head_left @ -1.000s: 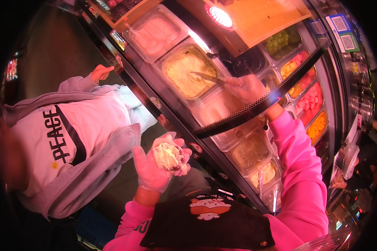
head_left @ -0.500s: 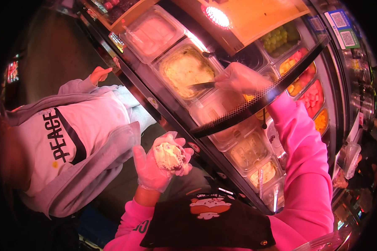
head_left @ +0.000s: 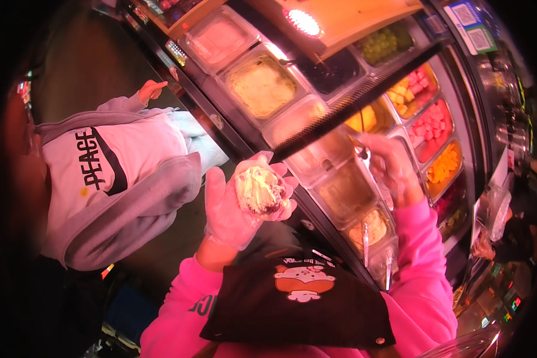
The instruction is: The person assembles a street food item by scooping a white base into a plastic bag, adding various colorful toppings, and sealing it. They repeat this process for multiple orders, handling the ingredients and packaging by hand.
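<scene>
head view: ice cream scoop [head_left: 258,190] cupped in left hand [head_left: 235,206]

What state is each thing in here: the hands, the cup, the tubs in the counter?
Left hand: gloved, raised, holding the cup.
Cup: heaped with pale ice cream, tipped toward the camera.
Right hand: gloved, blurred, over the tubs, gripping a small utensil.
Yellow tub: uncovered, nearly full.
Pink tub: uncovered, full.
Fruit trays: open, filled with cut pieces.
Lamp: lit.
</scene>
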Motion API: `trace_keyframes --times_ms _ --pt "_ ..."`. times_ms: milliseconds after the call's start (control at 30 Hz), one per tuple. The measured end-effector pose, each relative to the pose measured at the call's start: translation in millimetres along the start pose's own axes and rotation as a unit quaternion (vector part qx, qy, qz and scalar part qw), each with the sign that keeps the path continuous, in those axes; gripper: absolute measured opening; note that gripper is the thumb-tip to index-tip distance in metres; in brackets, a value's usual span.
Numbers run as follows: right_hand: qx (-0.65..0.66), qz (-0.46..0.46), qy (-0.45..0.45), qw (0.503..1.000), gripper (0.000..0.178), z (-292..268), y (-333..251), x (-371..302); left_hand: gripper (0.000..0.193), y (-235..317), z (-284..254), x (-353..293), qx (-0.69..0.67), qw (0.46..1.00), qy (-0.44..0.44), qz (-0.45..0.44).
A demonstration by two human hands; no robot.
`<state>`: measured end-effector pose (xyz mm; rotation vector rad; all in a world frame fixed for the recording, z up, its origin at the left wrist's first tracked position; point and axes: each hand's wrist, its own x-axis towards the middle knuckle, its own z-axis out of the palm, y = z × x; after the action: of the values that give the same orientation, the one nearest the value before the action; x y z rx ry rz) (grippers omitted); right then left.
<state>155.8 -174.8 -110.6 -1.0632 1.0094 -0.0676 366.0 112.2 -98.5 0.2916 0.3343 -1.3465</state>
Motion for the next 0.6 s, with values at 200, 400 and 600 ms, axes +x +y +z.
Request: trace_keyframes --times_ms 200,400,600 --pt "-0.004 -0.12 0.159 0.98 0.016 39 14 -181 0.089 -60 33 19 0.002 0.997 -0.074 0.026" --pt "-0.45 -0.527 0.273 0.667 0.055 45 92 -220 0.102 -128 51 30 -0.102 0.986 -0.125 -0.036" --pt "-0.507 -0.474 0.269 0.667 0.048 57 131 -250 0.099 -181 81 14 0.046 0.989 -0.133 0.044"
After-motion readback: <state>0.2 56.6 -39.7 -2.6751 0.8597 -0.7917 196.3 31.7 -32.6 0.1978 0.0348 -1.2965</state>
